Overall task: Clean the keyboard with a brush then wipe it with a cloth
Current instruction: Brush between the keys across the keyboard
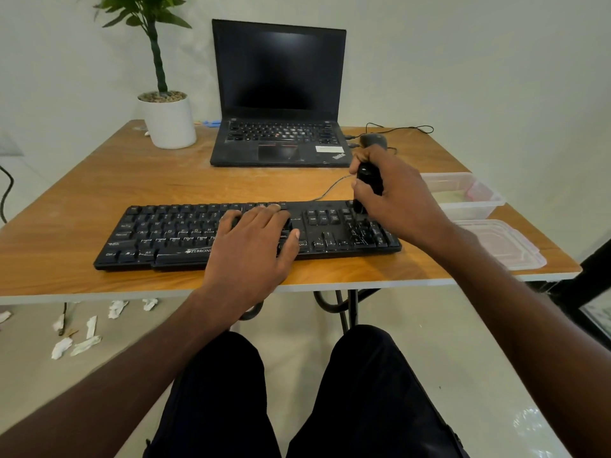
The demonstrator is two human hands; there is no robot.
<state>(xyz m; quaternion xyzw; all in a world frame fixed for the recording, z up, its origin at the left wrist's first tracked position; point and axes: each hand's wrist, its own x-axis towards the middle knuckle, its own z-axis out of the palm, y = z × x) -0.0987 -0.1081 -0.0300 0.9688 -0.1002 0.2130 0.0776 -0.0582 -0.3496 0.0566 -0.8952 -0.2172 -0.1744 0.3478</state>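
Black keyboard (185,234) lying flat near the front edge of the wooden table (132,180), long side parallel to that edge, cable trailing back toward the laptop (277,94). Left hand (254,246) laid palm-down over the middle keys, fingers straight and spread, gripping nothing, apparently steadying the board. Right hand (393,193) clenched around a black brush (368,185), held near upright with the working end down at the top rows of the right-hand key block, beside the number pad; bristles dark against dark keys, so actual contact not confirmable. Judged step in hand: brushing phase, right end of the board under treatment. Left and centre key banks showing pale specks and streaks, so brushing judged incomplete. Next move judged to call for short strokes along the rows from the right block leftward, the left hand shifted off the centre keys to expose them, pressure light enough to avoid depressing or lifting caps. Cloth not identified with certainty; a clear plastic container (463,193) to the right of the keyboard holding something pale, possibly the cloth, its lid (506,242) lying apart, nearer the front edge. Wiping phase not yet begun. Also noted: potted plant (165,120) at the back left of the table, mouse (373,140) just beyond the right hand, white paper scraps (86,338) on the floor under the table's left side.
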